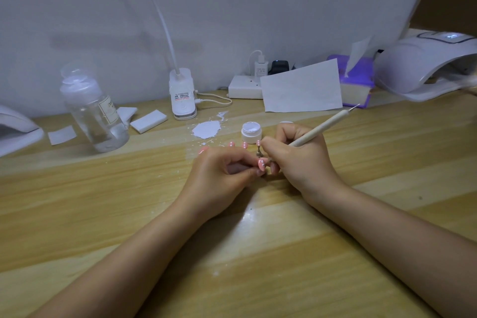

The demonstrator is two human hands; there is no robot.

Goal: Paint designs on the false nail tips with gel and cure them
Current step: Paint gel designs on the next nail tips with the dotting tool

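Two hands' fingers pinching: left [222, 173] a pink nail tip [261, 164], right [296, 155] a dotting pen [322, 125]; open jar [251, 132] of white gel behind.

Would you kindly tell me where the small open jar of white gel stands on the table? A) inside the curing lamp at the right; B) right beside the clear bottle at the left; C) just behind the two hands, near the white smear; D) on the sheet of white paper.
C: the open jar stands just beyond the left hand and right hand, right of the white smear.
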